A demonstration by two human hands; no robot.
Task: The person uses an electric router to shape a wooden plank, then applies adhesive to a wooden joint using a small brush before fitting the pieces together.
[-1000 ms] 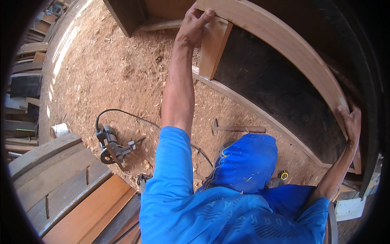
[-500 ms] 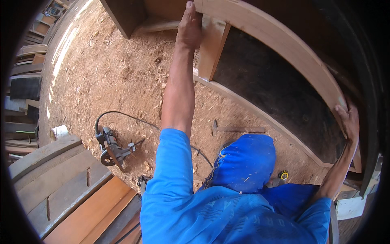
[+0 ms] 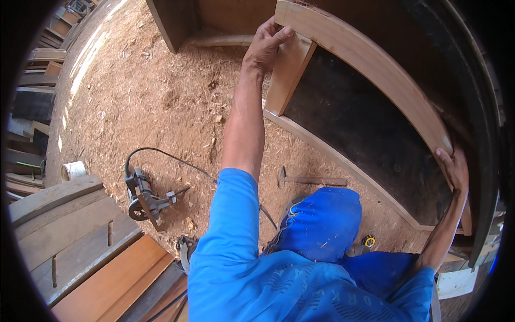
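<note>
My left hand (image 3: 266, 45) grips the upper left corner of a wooden frame (image 3: 375, 60), its thumb on the front and the other fingers partly hidden behind the edge. The frame has pale rails, a brown upright (image 3: 288, 78) and a dark panel (image 3: 351, 115). It stands tilted before a large dark wooden cabinet (image 3: 170, 27). My right hand (image 3: 456, 169) is closed round the frame's far right end, thumb on the rail's face, fingers hidden behind it.
On the sawdust-covered ground lie a hammer (image 3: 316, 181), a corded power tool (image 3: 144, 188) and a yellow-black tape measure (image 3: 368, 241). Boards (image 3: 120, 273) are stacked at the lower left, beside a white can (image 3: 76, 169). More timber (image 3: 32, 104) lines the left edge.
My left hand has gone from lying straight along the frame's left end to bending round its corner. My right hand keeps its hold. The whole view has shifted slightly.
</note>
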